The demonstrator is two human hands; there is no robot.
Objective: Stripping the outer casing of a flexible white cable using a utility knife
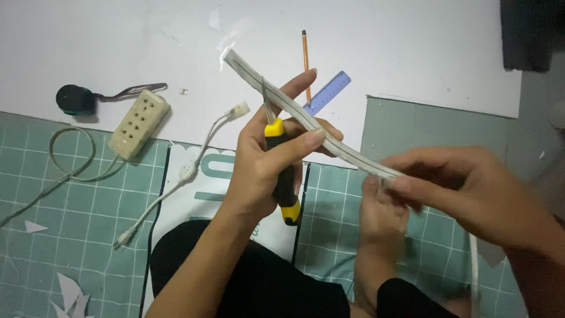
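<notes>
Green cutting mat covers the work surface, a white sheet lies over its far part.

Your left hand is closed around a yellow-and-black handled tool; the handle stands roughly upright in your fist, its lower end sticking out below the palm. The tool's metal tip is up against the flat white strip — I can't tell whether it cuts or only touches. Your left index finger is stretched out behind the strip, and your thumb presses across the front of it.

Your right hand is pinched shut on the lower end of the same strip; thumb and fingertips meet on it. The strip runs diagonally between both hands, held above the mat, its upper end free, pointing up-left.

Left of you: a beige socket block with a cord on the mat edge, and a thin white cable with an inline switch beside it. A black round object sits further back.

Behind the hands: a blue ruler and a pencil, lying on the white sheet.
</notes>
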